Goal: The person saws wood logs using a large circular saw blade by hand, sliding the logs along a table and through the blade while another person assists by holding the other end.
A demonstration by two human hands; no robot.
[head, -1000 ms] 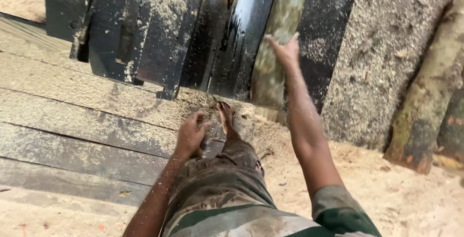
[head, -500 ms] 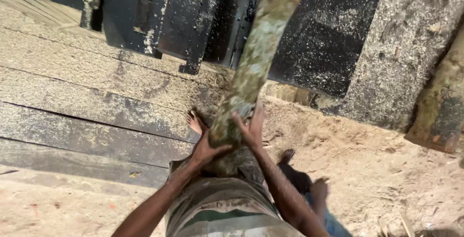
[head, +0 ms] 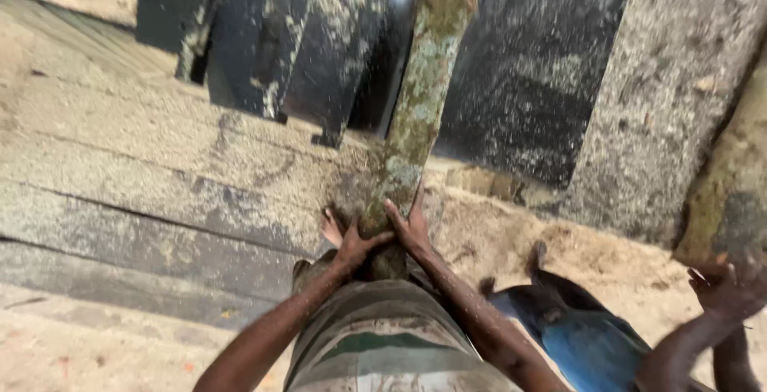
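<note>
— What are the hands doing?
— The left hand [head: 355, 242] and right hand [head: 410, 229] clasp the lower end of a mossy log [head: 415, 112], fingers wrapped round it from either side.
— And the log?
— It slants up over sawdust-covered planks [head: 160, 192] towards dark machinery [head: 519, 80]. Another person's hand [head: 731, 288] grips a second log [head: 731, 184] on the right.

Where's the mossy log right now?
Centre of the head view: the mossy log is gripped at its near end by left hand and right hand, over the planks.
</note>
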